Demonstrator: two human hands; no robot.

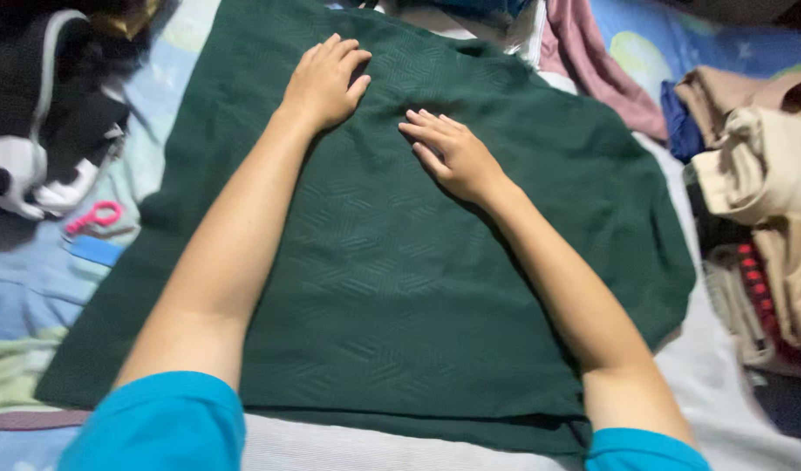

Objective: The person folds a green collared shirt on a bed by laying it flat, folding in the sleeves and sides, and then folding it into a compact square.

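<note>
Nearest the camera, two bright blue sleeves framed the bottom of the view, with both bare forearms reaching away over a dark green textured cloth that lay spread flat across the middle of a bed covered by a pale blue patterned sheet. The left hand rested palm down near the cloth's far edge, fingers loosely curled and gripping nothing. The right hand lay just to the right and a little nearer, flat and released, fingers together and pointing left, also pressing on the fabric without holding it. The cloth looked soft and limp, fairly thick with a woven zigzag relief, light enough to lift with two hands, not slippery and not fragile; it would likely sag and crease wherever unsupported, so its corners or straight near hem seemed the best places to pinch it. On the left lay a black and white bag with a pink-handled pair of scissors just near of it. At the right sat a heap of beige and tan garments, and at the far edge a dusty pink garment.
</note>
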